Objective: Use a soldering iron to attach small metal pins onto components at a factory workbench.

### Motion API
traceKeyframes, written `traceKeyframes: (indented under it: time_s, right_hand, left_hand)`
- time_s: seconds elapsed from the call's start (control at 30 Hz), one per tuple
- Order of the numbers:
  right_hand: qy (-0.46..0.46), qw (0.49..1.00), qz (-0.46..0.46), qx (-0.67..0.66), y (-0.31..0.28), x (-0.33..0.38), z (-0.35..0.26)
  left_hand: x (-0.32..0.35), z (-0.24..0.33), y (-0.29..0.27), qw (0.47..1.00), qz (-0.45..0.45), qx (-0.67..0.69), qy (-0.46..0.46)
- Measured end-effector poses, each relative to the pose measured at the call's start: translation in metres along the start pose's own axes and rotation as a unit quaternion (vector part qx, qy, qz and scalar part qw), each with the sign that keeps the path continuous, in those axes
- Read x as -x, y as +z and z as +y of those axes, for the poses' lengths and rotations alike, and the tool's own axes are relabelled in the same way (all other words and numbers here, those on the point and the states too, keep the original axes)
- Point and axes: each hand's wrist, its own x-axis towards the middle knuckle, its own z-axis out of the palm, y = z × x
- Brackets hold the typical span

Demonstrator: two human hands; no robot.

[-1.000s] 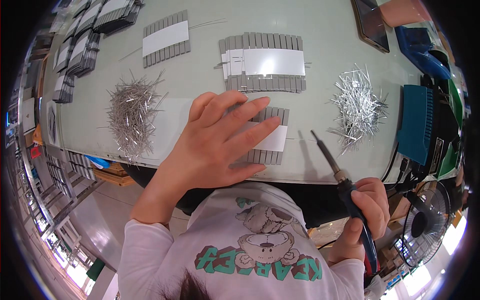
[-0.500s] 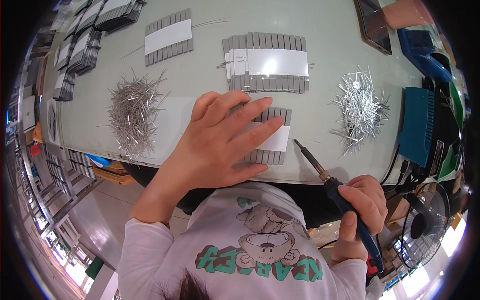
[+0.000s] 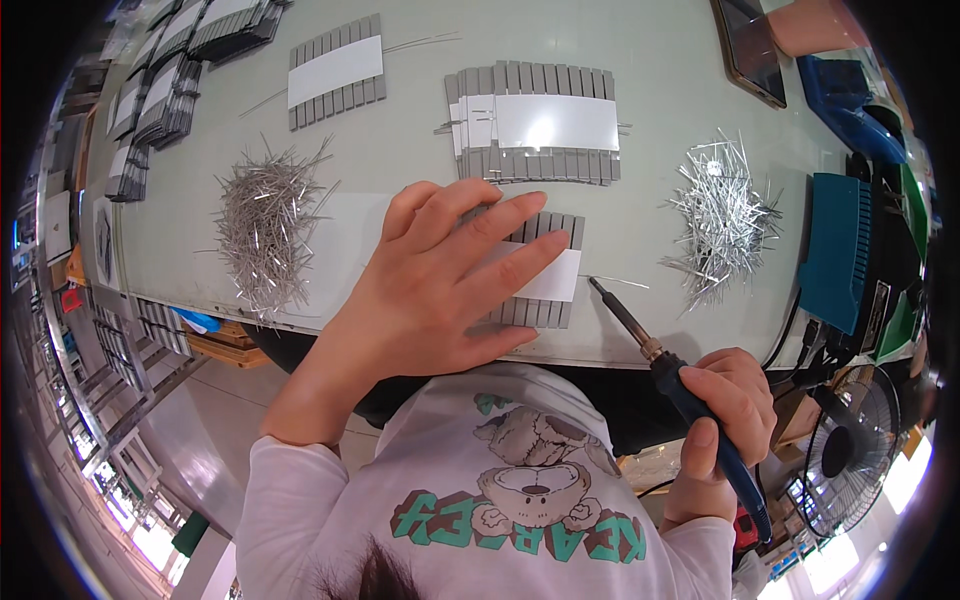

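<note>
My left hand [image 3: 440,275] lies spread over a grey slatted piece with a white band [image 3: 550,275], its fingers stretched across the top. The hand hides the piece's left part. In my right hand [image 3: 730,410] is a soldering iron [image 3: 668,365] with a dark blue handle, gripped by closed fingers. Its tip is just off the piece's right edge, beside a thin wire [image 3: 625,283] that points right. Whether tip and wire touch, I cannot tell. Behind my left fingers lies an overlapping group of similar grey pieces [image 3: 555,125], with short wire ends at its sides.
Cut wires form one heap at left [image 3: 265,230] and another at right [image 3: 725,220]. Another slatted piece [image 3: 336,75] with long wires lies at the far left, near stacked pieces [image 3: 170,100]. A phone [image 3: 750,50], a teal box [image 3: 835,250] and a fan [image 3: 845,450] are along the right.
Both hands stay nearly in place. The thin wire beside the iron's tip shows brighter and more plainly now, and the iron has shifted very slightly.
</note>
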Motion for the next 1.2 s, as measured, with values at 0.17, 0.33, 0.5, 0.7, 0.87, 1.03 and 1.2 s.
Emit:
traceKeyframes:
  time_s: [0.17,0.33,0.5,0.7,0.87,1.03,1.2]
  right_hand:
    - [0.003,1.0,-0.002,-0.003,0.0,0.002,0.0]
    - [-0.012,1.0,0.016,0.001,0.001,-0.002,0.001]
    - [-0.028,0.999,0.024,0.007,0.003,-0.004,0.003]
    - [0.043,0.998,0.035,-0.017,0.001,0.002,0.001]
    - [0.137,0.985,0.044,-0.095,-0.005,0.011,0.012]
    - [0.161,0.976,0.054,-0.136,-0.004,0.013,0.016]
    - [0.095,0.983,0.069,-0.142,-0.002,0.015,0.022]
  left_hand:
    - [0.0,0.0,0.0,1.0,0.003,-0.002,0.002]
    - [0.0,-0.001,0.001,1.0,0.002,0.0,0.002]
    - [0.0,-0.001,0.0,1.0,0.003,0.004,0.003]
    - [0.0,-0.002,-0.001,1.0,-0.003,0.007,0.0]
    - [0.0,-0.003,0.0,1.0,0.001,0.01,0.01]
    - [0.0,-0.002,0.0,1.0,0.001,0.005,0.008]
    - [0.0,-0.003,0.0,1.0,0.002,0.004,0.008]
